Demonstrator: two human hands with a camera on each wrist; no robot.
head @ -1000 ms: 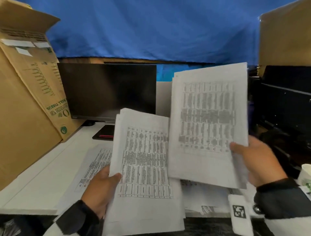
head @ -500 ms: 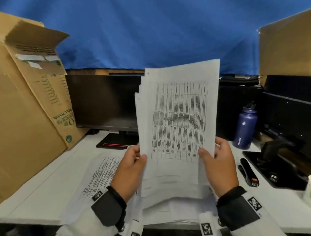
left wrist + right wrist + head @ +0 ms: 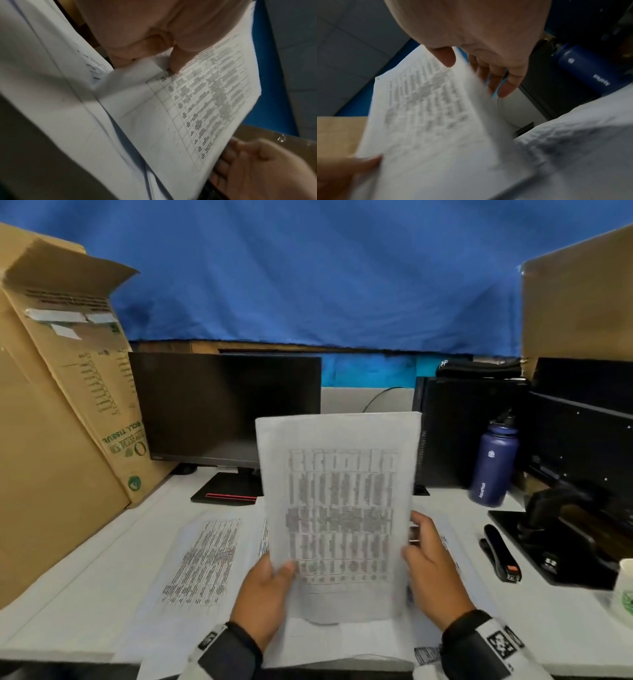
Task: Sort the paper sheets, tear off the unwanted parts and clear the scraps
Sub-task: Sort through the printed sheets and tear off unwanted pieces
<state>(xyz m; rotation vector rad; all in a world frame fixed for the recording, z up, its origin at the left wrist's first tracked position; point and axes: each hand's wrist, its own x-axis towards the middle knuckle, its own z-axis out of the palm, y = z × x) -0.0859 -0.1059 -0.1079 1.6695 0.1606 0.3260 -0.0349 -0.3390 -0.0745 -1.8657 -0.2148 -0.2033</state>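
Observation:
A stack of printed paper sheets [image 3: 339,508] stands upright over the desk's middle, its lower edge down on more sheets [image 3: 342,642] lying flat. My left hand [image 3: 270,577] pinches the stack's lower left edge, thumb on the printed face [image 3: 175,63]. My right hand [image 3: 424,553] lies along the right edge, fingers straight behind the sheets [image 3: 496,81]; the thumb [image 3: 445,58] hovers in front. The stack [image 3: 428,121] is motion-blurred. Another printed sheet [image 3: 202,559] lies flat to the left.
A tall cardboard box [image 3: 51,440] leans at the left beside a dark monitor [image 3: 222,409]. A black computer case [image 3: 452,433], a blue bottle [image 3: 495,463], a black stapler [image 3: 500,556], a black stand [image 3: 548,529] and a white cup [image 3: 625,587] fill the right.
One second ago each hand held its own bundle, apart. They came together into one stack, which has since dropped lower toward the desk, and the right hand's hold has loosened.

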